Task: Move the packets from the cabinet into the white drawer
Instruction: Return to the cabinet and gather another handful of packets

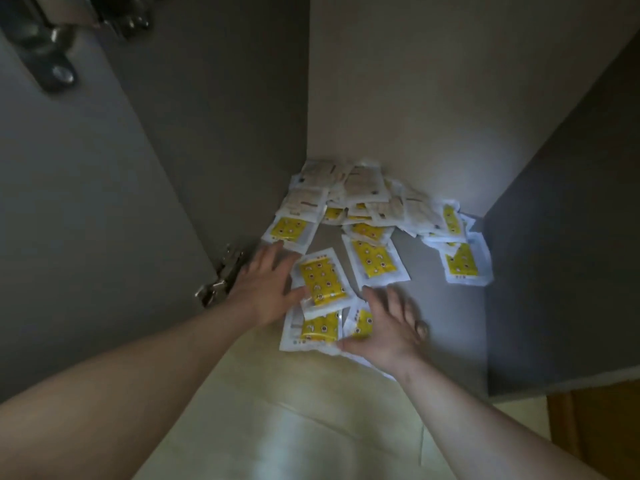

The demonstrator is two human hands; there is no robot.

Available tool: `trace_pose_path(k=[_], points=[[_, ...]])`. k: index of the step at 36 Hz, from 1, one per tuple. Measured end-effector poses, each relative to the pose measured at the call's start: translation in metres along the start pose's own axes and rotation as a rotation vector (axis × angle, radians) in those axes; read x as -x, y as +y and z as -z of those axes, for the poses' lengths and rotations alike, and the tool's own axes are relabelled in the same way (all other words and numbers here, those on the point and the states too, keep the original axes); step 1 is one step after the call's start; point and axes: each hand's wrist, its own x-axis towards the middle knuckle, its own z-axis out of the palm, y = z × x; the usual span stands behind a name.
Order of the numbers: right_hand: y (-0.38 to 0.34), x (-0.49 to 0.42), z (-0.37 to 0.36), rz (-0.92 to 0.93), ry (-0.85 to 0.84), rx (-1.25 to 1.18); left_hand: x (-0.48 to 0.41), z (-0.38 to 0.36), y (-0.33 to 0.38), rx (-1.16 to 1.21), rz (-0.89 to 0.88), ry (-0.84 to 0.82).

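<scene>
Several white packets with yellow printed fronts lie on the grey cabinet floor. A loose heap of packets sits against the back wall. At the front edge lies a small stack of packets, its top packet tilted. My left hand rests against the stack's left side, fingers straight, thumb touching the top packet. From the right, my right hand lies spread over the stack, thumb along its front edge. One more packet lies just behind the stack. The white drawer is out of view.
The open grey cabinet door stands at the left with a metal hinge close to my left wrist. The cabinet's right side panel closes in the right. Single packets lie near it. Pale floor tiles show below.
</scene>
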Motion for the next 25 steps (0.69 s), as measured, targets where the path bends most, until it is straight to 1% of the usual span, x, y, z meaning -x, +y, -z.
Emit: trace_pose_path(k=[2, 5, 11, 14, 18, 22, 25], points=[[0.0, -0.012, -0.003, 0.039, -0.023, 0.047, -0.018, 0.003, 0.001, 0.025, 0.008, 0.011], [0.003, -0.023, -0.01, 0.082, -0.045, 0.181, -0.038, 0.003, 0.005, 0.049, 0.039, -0.016], [0.009, -0.043, 0.0, 0.13, -0.044, 0.362, -0.066, 0.002, 0.01, -0.056, 0.033, -0.133], [0.008, -0.056, 0.007, 0.131, -0.058, 0.367, -0.079, 0.001, 0.008, -0.06, 0.054, -0.224], [0.011, -0.07, 0.014, 0.098, -0.071, 0.347, -0.083, -0.003, 0.005, -0.174, 0.052, -0.328], [0.014, -0.069, 0.011, 0.058, -0.101, 0.311, -0.07, -0.015, 0.006, -0.25, 0.004, -0.316], [0.014, -0.064, 0.006, 0.077, -0.031, 0.33, -0.06, -0.024, 0.005, -0.256, -0.037, -0.281]])
